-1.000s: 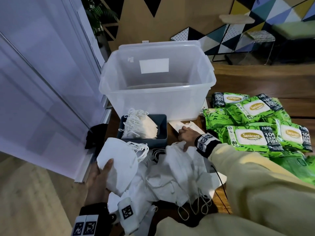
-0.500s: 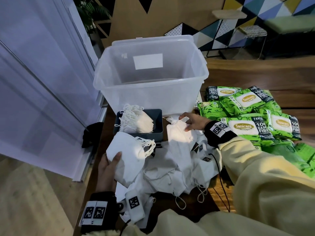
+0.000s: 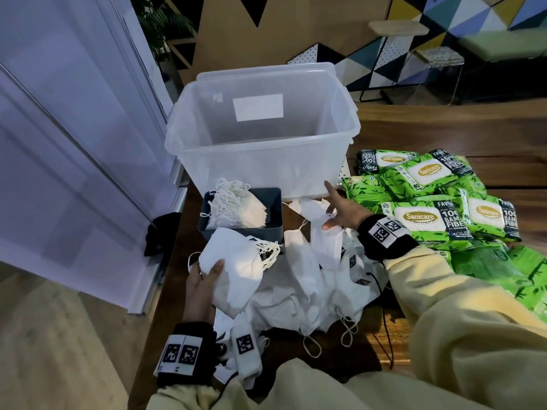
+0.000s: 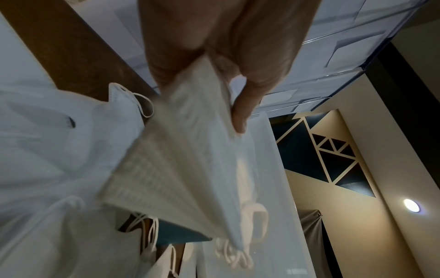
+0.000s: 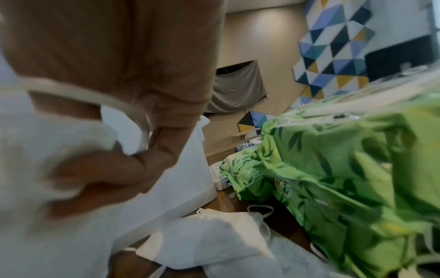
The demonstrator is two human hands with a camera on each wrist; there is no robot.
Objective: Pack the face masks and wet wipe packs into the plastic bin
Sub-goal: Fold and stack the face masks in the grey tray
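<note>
Gripping a stack of masks point(image 3: 233, 270), the left hand point(image 3: 201, 287) holds it above the loose mask pile point(image 3: 299, 288); the right hand point(image 3: 340, 213) pinches one more mask point(image 3: 325, 247). The plastic bin point(image 3: 263, 161) stands just beyond, wet wipe packs point(image 3: 426, 199) to its right. Dangling ear loops could snag and drag neighbouring masks off the surface point(image 3: 384, 125).

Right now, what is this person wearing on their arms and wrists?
Both arms are in loose pale yellow sleeves. The left hand and right hand are bare. Each wrist carries a black band with white tags printed with square black-and-white codes. A thin dark cable trails below the right wrist.
</note>
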